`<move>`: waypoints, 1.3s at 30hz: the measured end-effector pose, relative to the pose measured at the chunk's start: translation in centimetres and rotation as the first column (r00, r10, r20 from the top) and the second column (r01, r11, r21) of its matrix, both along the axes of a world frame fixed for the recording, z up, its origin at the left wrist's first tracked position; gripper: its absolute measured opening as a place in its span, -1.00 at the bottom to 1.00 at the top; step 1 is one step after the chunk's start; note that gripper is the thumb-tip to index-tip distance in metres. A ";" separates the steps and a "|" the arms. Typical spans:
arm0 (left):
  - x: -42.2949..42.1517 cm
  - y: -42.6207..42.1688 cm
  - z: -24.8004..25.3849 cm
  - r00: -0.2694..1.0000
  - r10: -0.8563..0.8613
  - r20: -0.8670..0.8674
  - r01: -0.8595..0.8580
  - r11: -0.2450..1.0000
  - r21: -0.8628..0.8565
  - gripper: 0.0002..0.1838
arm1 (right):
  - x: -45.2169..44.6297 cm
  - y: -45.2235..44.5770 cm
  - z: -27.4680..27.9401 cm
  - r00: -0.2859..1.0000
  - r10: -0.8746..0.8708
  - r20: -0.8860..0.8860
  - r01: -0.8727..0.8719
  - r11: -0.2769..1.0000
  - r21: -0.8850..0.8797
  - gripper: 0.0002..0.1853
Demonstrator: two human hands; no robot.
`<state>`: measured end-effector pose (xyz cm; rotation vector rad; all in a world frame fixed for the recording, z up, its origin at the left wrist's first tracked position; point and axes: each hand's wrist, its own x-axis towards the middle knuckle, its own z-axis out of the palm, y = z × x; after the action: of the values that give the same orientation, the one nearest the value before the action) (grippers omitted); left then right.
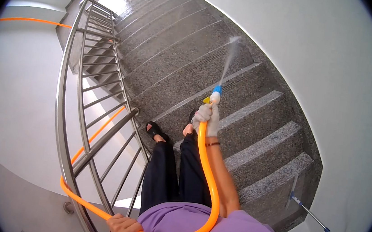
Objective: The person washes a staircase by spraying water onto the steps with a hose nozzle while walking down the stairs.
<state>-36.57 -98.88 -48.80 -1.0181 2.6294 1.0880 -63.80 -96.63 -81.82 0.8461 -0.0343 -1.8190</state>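
Observation:
My right hand (pixel 207 117), in a pale glove, is closed round the hose end just below a blue-and-white spray nozzle (pixel 216 93) with a yellow lever. Water (pixel 230 57) shoots from it onto the grey speckled stairs (pixel 192 53). From there the orange hose (pixel 209 177) curves down across my purple shirt to my left hand (pixel 124 228). That hand is bare, and its fingers are wrapped round the hose beside the railing. Beyond it the hose passes over the rail and hangs on the far side.
A stainless steel railing (pixel 63 103) runs along the left of the stairs. White wall (pixel 334 86) bounds the right side. A long-handled tool (pixel 313 216) with blue joints leans at the lower right. My feet in black sandals (pixel 153 129) stand on the steps, which look wet.

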 end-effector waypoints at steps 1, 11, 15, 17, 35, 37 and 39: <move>0.0 0.0 0.1 1.000 0.000 0.000 0.000 1.000 -0.001 -0.35 | 0.6 0.8 0.2 1.000 0.000 0.000 0.000 1.000 -0.001 -0.57; -1.4 -0.1 -0.4 0.996 -0.036 0.078 0.031 0.997 0.069 -0.38 | -2.3 6.8 -1.5 0.999 0.015 -0.044 -0.007 0.982 0.188 -0.57; -1.5 0.8 0.4 0.978 -0.151 0.146 0.126 0.978 0.167 -0.40 | -4.1 4.7 0.2 0.988 0.132 -0.077 -0.117 0.978 0.174 -0.60; -2.9 1.1 1.9 0.950 -0.275 0.148 0.223 0.928 0.298 -0.45 | -3.6 3.6 2.0 0.973 0.230 -0.004 -0.222 0.941 0.256 -0.64; -3.3 4.4 1.2 0.724 0.252 0.642 -0.264 -0.760 0.595 -0.73 | 13.2 -1.3 9.3 0.547 0.833 -0.078 -0.681 0.498 0.537 -0.71; -1.4 3.6 -0.3 0.688 0.333 0.644 -0.224 -0.747 0.626 -0.73 | 14.5 -1.6 11.9 0.378 0.917 -0.129 -0.747 0.385 0.542 -0.72; -0.1 2.3 -3.2 0.656 0.373 0.656 -0.218 -0.738 0.638 -0.75 | 15.3 -0.8 12.6 0.382 0.901 -0.206 -0.744 0.432 0.509 -0.74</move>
<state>-36.65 -96.60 -52.02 -1.2080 -0.3652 2.6249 -48.46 -97.40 -69.20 0.4571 0.9157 -0.9448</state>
